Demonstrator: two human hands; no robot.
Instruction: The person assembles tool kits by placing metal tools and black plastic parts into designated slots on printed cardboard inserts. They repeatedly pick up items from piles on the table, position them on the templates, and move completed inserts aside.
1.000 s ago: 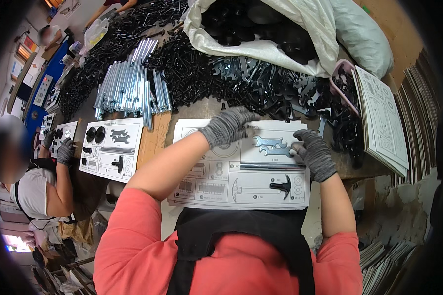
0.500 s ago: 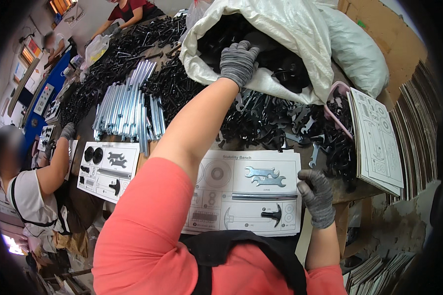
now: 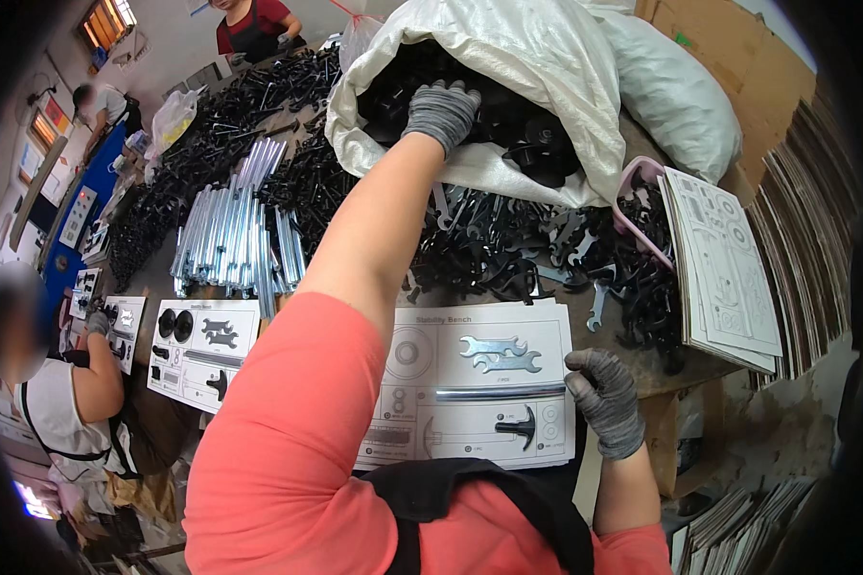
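Note:
My left hand (image 3: 441,113), in a grey glove, reaches far forward into an open white sack (image 3: 556,67) full of black parts (image 3: 537,144); its fingers curl down among them, and what they hold is hidden. My right hand (image 3: 604,398), also gloved, has bent fingers on the right edge of a printed sheet (image 3: 451,446) lying before me. On that sheet lie two silver wrenches (image 3: 501,353), a silver rod (image 3: 494,391) and a black T-shaped knob (image 3: 520,426).
Black wrenches (image 3: 547,249) lie heaped behind the sheet, with silver tubes (image 3: 235,235) to the left. A pink basket (image 3: 640,192) and stacked sheets (image 3: 724,268) sit right. A co-worker (image 3: 58,402) works at left beside another laid-out sheet (image 3: 201,350). Another person (image 3: 254,19) stands far back.
My left hand rose from the sheet and stretched forward into the sack. My right hand slid from the wrenches down to the sheet's right edge.

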